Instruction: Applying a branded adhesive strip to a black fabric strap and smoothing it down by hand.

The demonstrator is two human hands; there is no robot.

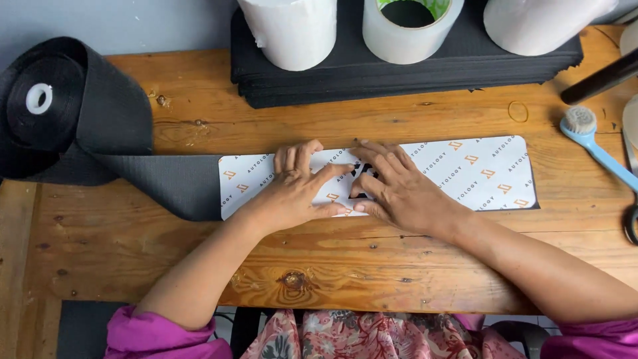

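A white printed sheet (478, 171) with small orange marks lies flat on a strip of dark grey fabric (166, 181) on the wooden table (372, 266). My left hand (302, 189) presses on the sheet's left-middle, fingers spread. Beside it, my right hand (395, 189) rests on the sheet with fingertips around a small black cut-out shape (362, 174) at the middle. Both hands touch each other at the fingertips. The fabric strip runs left to a big dark roll (63, 110).
A stack of black sheets (405, 73) stands at the back with two white rolls (292, 30) and a clear tape roll (409, 30) on it. A blue-handled brush (595, 143), a rubber band (518, 111) and scissors (630, 219) lie at the right.
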